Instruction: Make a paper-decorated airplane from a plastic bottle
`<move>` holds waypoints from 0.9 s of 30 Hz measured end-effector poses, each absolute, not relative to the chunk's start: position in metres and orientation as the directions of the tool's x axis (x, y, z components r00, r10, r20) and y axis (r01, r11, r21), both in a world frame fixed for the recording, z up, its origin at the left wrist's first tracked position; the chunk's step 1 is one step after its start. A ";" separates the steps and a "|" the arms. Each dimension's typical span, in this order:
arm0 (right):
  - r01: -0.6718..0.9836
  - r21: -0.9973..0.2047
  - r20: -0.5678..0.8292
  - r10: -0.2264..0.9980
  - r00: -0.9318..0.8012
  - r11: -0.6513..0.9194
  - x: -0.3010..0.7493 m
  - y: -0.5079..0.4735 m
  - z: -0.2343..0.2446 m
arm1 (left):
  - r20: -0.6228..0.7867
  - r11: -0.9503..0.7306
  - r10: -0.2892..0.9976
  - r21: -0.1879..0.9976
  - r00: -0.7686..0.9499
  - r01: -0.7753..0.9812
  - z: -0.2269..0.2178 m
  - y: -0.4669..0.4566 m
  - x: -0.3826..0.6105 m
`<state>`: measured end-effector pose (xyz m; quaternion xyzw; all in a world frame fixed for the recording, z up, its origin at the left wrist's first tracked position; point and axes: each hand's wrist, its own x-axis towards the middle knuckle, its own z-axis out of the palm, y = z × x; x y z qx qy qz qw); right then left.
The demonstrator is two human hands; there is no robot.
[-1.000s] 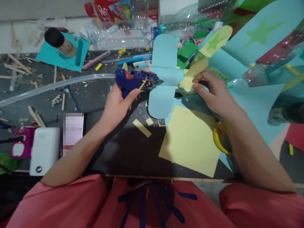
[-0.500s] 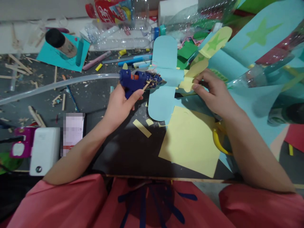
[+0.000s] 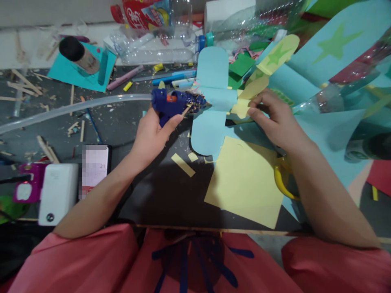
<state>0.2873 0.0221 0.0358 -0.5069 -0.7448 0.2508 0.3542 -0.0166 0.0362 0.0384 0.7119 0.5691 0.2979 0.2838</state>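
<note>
My left hand [image 3: 154, 134] is wrapped round a blue glue gun [image 3: 169, 106] with a long clear glue stick [image 3: 122, 98] running out of its back. A thin wooden stick shows by the thumb. The gun's nozzle points right, over or against a light blue paper cutout [image 3: 210, 130] with rounded wing-like ends; whether it touches, I cannot tell. My right hand [image 3: 270, 116] pinches the lower edge of a pale yellow paper piece [image 3: 242, 109] at the cutout's right end. Above it rises a folded yellow strip [image 3: 277, 55] bearing a green star.
A yellow paper sheet [image 3: 244, 183] lies in front, with yellow-handled scissors [image 3: 282, 181] partly under my right forearm. Plastic bottles [image 3: 155, 55] line the back. At left are a phone [image 3: 95, 167], a white power bank [image 3: 58, 195] and scattered wood bits. Blue paper [image 3: 332, 134] covers the right side.
The glue gun and my left hand have shifted slightly to the left. My right hand stays in place on the yellow paper piece.
</note>
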 end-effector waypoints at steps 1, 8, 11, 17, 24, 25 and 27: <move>0.575 -0.734 0.275 0.932 -0.235 0.362 0.287 0.022 0.036 | 0.102 -0.193 0.979 0.739 0.176 0.646 0.039 0.036 -0.017; 0.580 -0.734 0.272 0.935 -0.227 0.354 0.288 0.021 0.035 | 0.095 -0.186 0.981 0.688 0.166 0.701 0.047 0.038 -0.021; 0.584 -0.731 0.271 0.936 -0.227 0.353 0.288 0.021 0.035 | 0.085 -0.165 0.985 0.687 0.148 0.708 0.054 0.037 -0.021; 0.580 -0.730 0.286 0.932 -0.222 0.361 0.287 0.021 0.035 | 0.064 -0.119 0.992 0.731 0.107 0.671 0.056 0.037 -0.024; 0.593 -0.729 0.261 0.940 -0.221 0.342 0.288 0.022 0.034 | 0.077 -0.126 0.992 0.722 0.101 0.680 0.062 0.037 -0.030; 0.592 -0.729 0.262 0.940 -0.220 0.342 0.288 0.022 0.034 | 0.072 -0.124 0.992 0.707 0.103 0.696 0.064 0.036 -0.030; 0.589 -0.730 0.271 0.938 -0.214 0.346 0.288 0.022 0.034 | 0.056 -0.117 0.993 0.683 0.108 0.721 0.068 0.035 -0.032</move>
